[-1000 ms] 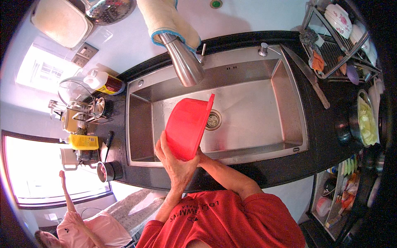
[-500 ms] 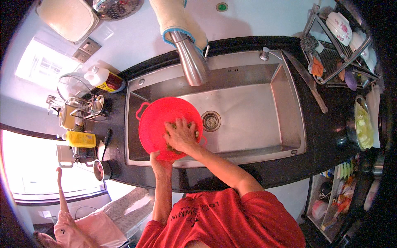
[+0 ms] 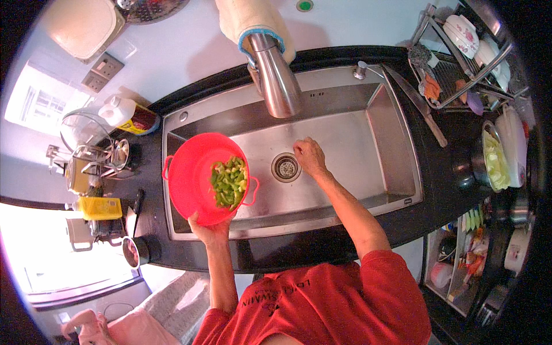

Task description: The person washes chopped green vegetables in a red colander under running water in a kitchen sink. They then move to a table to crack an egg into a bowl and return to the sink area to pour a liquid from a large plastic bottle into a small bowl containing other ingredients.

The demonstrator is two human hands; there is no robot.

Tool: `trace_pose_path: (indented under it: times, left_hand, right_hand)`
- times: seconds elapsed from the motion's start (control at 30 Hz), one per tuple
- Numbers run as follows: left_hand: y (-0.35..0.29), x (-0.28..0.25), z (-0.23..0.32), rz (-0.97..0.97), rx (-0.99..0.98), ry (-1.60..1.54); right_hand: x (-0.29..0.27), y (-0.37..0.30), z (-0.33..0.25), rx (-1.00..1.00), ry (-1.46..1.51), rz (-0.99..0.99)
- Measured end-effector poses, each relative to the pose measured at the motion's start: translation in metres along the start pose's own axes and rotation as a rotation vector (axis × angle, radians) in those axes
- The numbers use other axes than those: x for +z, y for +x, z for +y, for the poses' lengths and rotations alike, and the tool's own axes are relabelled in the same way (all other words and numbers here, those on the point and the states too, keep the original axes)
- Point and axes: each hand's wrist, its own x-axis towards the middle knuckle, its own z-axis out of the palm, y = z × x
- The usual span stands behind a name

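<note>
- Bowl: the red bowl (image 3: 187, 178), a round one with a loop handle at either side, is over the left part of the sink (image 3: 339, 144); its mouth faces up toward the viewer, somewhat tilted, and whether its base touches the metal cannot be told
- Left hand (image 3: 208, 229): closed on the near edge of the bowl, thumb along the side — by all appearances the only support from the person
- Right hand (image 3: 310, 156): above the sink, just beside the drain (image 3: 286, 167) and apart from the bowl; the fingers are loosely curled, and no object shows in them, though a small piece hidden inside cannot be ruled out
- Green pieces (image 3: 229, 183): chopped, heaped against the right side of the bowl, the rest of its inside bare red
- Change: one second ago the bowl stands on edge with its outside in view; half a second ago the right hand lies spread upon the pieces; now that hand is out and the heap is uncovered
- Meaning: the pieces appear safely kept in the bowl — the right hand seems free, while the steadiness of the tilted bowl depends on the left
- Faucet (image 3: 280, 83): beyond the bowl, no stream visible below its spout
</note>
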Motion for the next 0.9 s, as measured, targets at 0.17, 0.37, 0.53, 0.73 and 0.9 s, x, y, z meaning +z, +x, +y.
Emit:
trace_pose_path:
  times: [0.17, 0.37, 0.53, 0.73, 0.9]
  left_hand:
    - [0.013, -0.019, 0.002, 0.066, -0.016, 0.03]
    - [0.022, -0.04, 0.004, 0.111, 0.016, 0.018]
    - [0.025, -0.058, 0.01, 0.198, -0.002, 0.007]
    - [0.026, -0.063, 0.017, 0.168, -0.019, 0.003]
    - [0.029, -0.062, 0.021, 0.151, -0.036, 0.017]
  right_hand:
    - [0.034, -0.02, 0.028, -0.118, -0.523, -0.287]
    - [0.096, -0.038, 0.033, -0.06, -0.584, -0.532]
    - [0.13, -0.034, 0.045, -0.069, -0.72, -0.639]
    - [0.18, -0.042, 0.067, 0.082, -0.711, -0.623]
    - [0.124, -0.026, 0.035, 0.076, -0.701, -0.777]
